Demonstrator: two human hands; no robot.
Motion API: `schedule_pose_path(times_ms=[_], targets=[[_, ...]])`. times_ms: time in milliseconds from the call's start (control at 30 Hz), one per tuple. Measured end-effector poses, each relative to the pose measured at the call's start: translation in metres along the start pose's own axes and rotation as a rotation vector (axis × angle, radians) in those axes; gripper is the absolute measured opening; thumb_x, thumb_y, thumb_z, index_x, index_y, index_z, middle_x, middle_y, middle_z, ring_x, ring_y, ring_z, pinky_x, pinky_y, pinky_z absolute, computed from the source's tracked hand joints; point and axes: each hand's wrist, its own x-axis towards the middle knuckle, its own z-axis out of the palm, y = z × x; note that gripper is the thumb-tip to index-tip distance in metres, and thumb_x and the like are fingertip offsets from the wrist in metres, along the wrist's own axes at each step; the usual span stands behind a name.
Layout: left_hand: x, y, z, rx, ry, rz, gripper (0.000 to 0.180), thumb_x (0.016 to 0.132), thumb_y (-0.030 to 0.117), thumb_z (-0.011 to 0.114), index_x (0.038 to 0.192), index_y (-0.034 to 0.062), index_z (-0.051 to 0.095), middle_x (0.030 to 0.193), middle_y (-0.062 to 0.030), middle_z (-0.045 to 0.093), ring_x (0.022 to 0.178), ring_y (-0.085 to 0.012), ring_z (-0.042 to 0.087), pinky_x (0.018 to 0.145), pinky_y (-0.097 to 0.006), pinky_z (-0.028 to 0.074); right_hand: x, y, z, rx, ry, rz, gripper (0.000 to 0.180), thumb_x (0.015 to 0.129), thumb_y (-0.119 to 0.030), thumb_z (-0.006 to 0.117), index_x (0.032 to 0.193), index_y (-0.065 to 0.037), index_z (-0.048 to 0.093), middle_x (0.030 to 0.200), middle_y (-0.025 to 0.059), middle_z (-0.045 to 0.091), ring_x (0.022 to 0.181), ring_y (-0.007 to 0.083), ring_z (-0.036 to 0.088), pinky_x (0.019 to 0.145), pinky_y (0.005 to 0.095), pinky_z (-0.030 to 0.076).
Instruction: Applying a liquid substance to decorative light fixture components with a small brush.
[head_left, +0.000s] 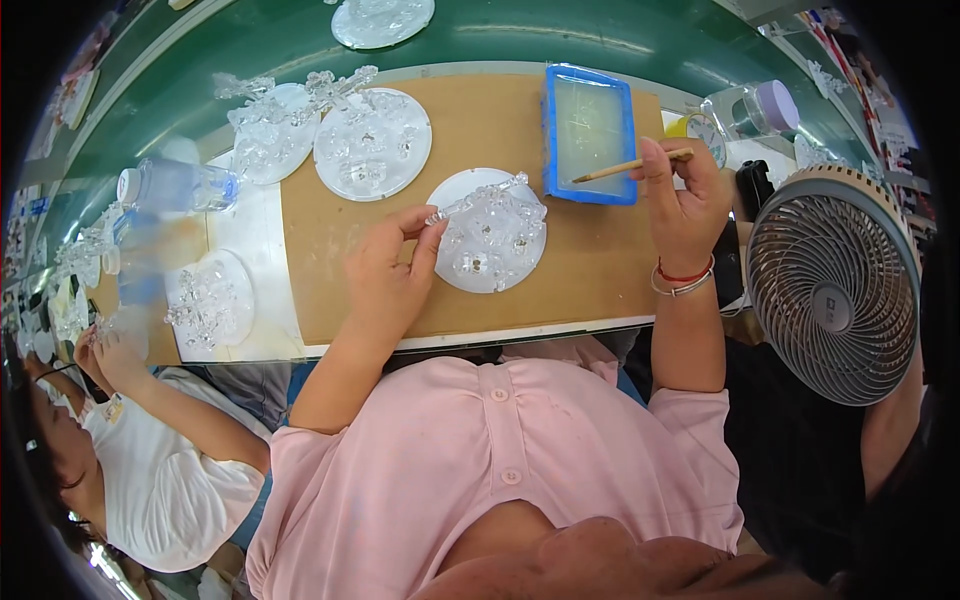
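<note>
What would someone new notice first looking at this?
Probably the left hand at centre, pinching a clear crystal piece over a round white plate of glassy ornaments. To the right, the right hand holds a thin wooden stick over a blue tray, with a round fan beside it.

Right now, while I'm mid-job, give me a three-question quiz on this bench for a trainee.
1. True or false: the right hand holds a thin wooden stick whose tip is over the blue-rimmed tray.
2. What does the left hand pinch? A) a bottle cap B) a clear crystal piece C) a red cord
3. Fill in: the clear piece is held over a round ___ disc on the brown board.

Key: 1 true; 2 B; 3 white.
</note>
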Motion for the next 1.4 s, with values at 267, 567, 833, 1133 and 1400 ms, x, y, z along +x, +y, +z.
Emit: schedule_pose_path(times_ms=[267,567,833,1133,1400], targets=[[0.000,-0.003,0.001,-0.046,-0.016,-0.023,0.020,0.080,0.008,0.074,0.098,0.0043,0.066,0.086,-0.0099,0.069,0.075,-0.0204,0.069,0.064,-0.030,0.052,0.000,0.004,0.002,0.089,0.110,-0.029,0.011,0.091,-0.010,0.064,0.088,-0.001,0.059,0.071,0.0028,0.063,0.058,0.0058,0.059,0.051,0.0159,0.040],[-0.011,-0.014,-0.022,-0.075,-0.077,0.192,0.039,0.081,0.001,0.068,0.119,0.0041,0.060,0.117,-0.0138,0.063,0.102,-0.0287,0.061,0.086,-0.035,0.049,-0.007,0.016,-0.006,0.257,0.251,0.121,0.014,0.094,-0.012,0.060,0.084,-0.002,0.057,0.068,0.0075,0.063,0.052,0.0072,0.053,0.049,0.0180,0.040],[-0.015,-0.009,-0.017,-0.059,-0.129,0.234,0.048,0.079,0.000,0.068,0.125,0.0026,0.056,0.130,-0.0161,0.054,0.117,-0.0312,0.053,0.096,-0.038,0.044,-0.019,0.012,-0.013,0.245,0.402,0.003,0.013,0.095,-0.011,0.057,0.086,-0.002,0.055,0.072,0.0115,0.064,0.053,0.0096,0.053,0.049,0.0197,0.041],[-0.027,-0.018,-0.002,-0.071,-0.106,0.237,0.058,0.077,0.002,0.070,0.131,0.0048,0.050,0.140,-0.0197,0.042,0.126,-0.0350,0.045,0.100,-0.041,0.041,-0.017,0.011,0.008,0.106,0.189,-0.005,0.010,0.092,-0.007,0.061,0.088,0.000,0.057,0.072,0.0082,0.063,0.056,0.0089,0.056,0.052,0.0189,0.044],[-0.025,-0.021,0.002,-0.073,-0.100,0.271,0.062,0.077,0.004,0.071,0.134,0.0060,0.046,0.142,-0.0202,0.039,0.123,-0.0351,0.046,0.098,-0.042,0.042,-0.016,0.009,0.007,0.157,0.245,-0.075,0.011,0.090,-0.007,0.065,0.084,0.000,0.059,0.066,0.0060,0.064,0.056,0.0059,0.055,0.052,0.0187,0.043]])
